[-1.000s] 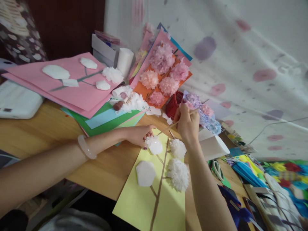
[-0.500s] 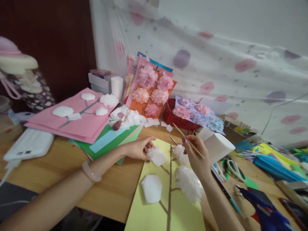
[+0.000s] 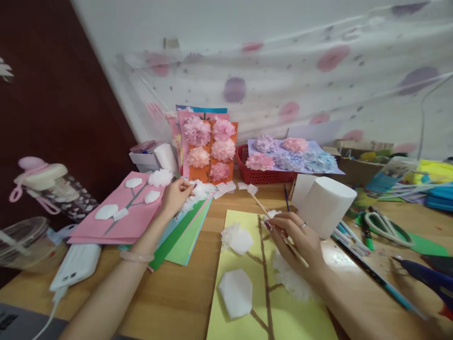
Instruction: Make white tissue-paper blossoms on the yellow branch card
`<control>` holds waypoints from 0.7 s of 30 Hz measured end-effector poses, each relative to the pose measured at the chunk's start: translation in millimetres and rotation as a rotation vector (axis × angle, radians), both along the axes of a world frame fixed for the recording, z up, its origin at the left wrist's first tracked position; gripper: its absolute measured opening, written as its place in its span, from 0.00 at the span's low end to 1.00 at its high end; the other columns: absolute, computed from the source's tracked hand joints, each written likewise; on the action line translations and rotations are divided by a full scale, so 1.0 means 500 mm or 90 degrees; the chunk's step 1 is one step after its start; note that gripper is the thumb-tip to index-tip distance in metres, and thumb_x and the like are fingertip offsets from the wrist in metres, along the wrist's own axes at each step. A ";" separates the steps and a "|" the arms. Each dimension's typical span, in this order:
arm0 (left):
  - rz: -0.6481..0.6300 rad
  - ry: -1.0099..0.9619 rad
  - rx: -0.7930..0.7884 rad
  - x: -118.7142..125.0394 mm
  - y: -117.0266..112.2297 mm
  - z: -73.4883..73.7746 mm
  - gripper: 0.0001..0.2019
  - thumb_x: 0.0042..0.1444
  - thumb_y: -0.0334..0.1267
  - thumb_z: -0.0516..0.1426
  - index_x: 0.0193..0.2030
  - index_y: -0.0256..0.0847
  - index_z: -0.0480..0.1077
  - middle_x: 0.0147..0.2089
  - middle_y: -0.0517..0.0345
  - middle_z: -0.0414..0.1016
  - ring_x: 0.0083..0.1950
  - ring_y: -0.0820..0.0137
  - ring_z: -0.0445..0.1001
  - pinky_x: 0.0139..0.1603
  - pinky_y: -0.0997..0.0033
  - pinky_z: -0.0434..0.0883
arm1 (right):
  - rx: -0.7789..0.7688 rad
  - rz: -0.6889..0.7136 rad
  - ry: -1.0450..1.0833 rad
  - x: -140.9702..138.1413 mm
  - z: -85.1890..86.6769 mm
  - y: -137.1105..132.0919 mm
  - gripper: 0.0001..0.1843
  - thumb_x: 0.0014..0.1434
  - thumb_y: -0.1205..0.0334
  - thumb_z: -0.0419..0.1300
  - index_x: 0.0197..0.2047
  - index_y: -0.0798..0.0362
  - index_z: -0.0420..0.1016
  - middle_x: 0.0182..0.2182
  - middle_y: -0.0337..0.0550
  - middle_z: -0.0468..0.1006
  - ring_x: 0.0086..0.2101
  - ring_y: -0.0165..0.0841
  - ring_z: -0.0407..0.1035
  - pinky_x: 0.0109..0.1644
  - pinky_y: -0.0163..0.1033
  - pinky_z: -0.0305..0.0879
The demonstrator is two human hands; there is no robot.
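My right hand (image 3: pixel 295 233) grips a thin wooden stick (image 3: pixel 260 204), pointing up and away over the top of a yellow card (image 3: pixel 244 283). On that card are a drawn brown stem with branches, flat white paper pieces (image 3: pixel 236 293) and fluffy white tissue flowers (image 3: pixel 292 278); my right hand partly covers the flowers on the right. Over at the left, my left hand (image 3: pixel 177 196) has its fingers curled together at a heap of white tissue bits (image 3: pixel 198 192). Whatever lies between those fingertips is hidden.
Pink cards (image 3: pixel 120 203) and green sheets (image 3: pixel 191 231) lie left. Behind stand flower cards (image 3: pixel 208 148) and a red basket (image 3: pixel 264 177). A white paper roll (image 3: pixel 327 208), scissors (image 3: pixel 385 229) and a blue glue gun (image 3: pixel 424 278) are right; a bottle (image 3: pixel 67 189) is far left.
My left hand has left the upper-left tissue flower on the yellow card and moved left to the tissue heap. My right hand still holds the stick over the card. The view has shifted.
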State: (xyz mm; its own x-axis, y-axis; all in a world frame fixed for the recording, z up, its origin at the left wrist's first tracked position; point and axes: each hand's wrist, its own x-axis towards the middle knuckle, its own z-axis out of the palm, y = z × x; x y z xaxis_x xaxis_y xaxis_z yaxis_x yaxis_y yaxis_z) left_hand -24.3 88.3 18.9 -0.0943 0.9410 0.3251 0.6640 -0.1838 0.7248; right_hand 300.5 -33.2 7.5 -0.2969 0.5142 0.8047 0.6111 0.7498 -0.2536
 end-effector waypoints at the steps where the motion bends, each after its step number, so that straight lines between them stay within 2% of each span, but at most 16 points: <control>1: 0.020 0.035 0.011 0.000 0.010 0.001 0.08 0.52 0.43 0.58 0.32 0.40 0.70 0.33 0.51 0.81 0.35 0.61 0.79 0.41 0.63 0.74 | 0.005 0.011 -0.008 -0.003 0.001 -0.001 0.11 0.63 0.75 0.57 0.47 0.52 0.69 0.37 0.45 0.74 0.33 0.30 0.69 0.33 0.35 0.65; 4: 0.044 0.131 0.040 0.011 0.037 -0.005 0.05 0.45 0.37 0.63 0.29 0.41 0.73 0.38 0.49 0.81 0.44 0.56 0.78 0.50 0.60 0.71 | 0.010 0.021 -0.024 -0.008 0.002 -0.004 0.10 0.64 0.75 0.55 0.46 0.53 0.68 0.36 0.46 0.73 0.34 0.32 0.69 0.34 0.36 0.65; 6: 0.053 0.175 0.053 0.017 0.048 -0.009 0.02 0.46 0.36 0.62 0.27 0.42 0.74 0.39 0.49 0.81 0.48 0.55 0.77 0.54 0.59 0.69 | 0.019 0.010 -0.023 -0.007 0.002 -0.005 0.09 0.65 0.75 0.54 0.46 0.54 0.68 0.36 0.46 0.74 0.33 0.32 0.69 0.33 0.36 0.65; 9: 0.079 0.213 0.062 0.011 0.055 -0.006 0.04 0.50 0.35 0.58 0.28 0.41 0.74 0.39 0.47 0.80 0.47 0.56 0.77 0.54 0.59 0.70 | 0.021 -0.021 -0.007 -0.003 0.001 -0.004 0.08 0.65 0.74 0.54 0.45 0.53 0.68 0.36 0.45 0.74 0.30 0.31 0.67 0.31 0.35 0.63; 15: 0.098 0.250 0.064 -0.014 0.041 0.006 0.11 0.59 0.37 0.52 0.41 0.38 0.75 0.41 0.50 0.81 0.42 0.62 0.78 0.46 0.65 0.72 | 0.007 -0.025 -0.004 0.002 -0.001 -0.004 0.08 0.65 0.73 0.54 0.45 0.52 0.67 0.37 0.44 0.73 0.30 0.29 0.66 0.31 0.35 0.61; 21: 0.062 0.334 0.072 0.015 0.044 -0.013 0.07 0.54 0.37 0.59 0.37 0.41 0.78 0.45 0.45 0.81 0.51 0.54 0.75 0.56 0.59 0.67 | -0.019 -0.038 -0.017 0.005 -0.015 0.004 0.07 0.66 0.72 0.53 0.44 0.51 0.67 0.35 0.43 0.73 0.29 0.31 0.66 0.31 0.36 0.60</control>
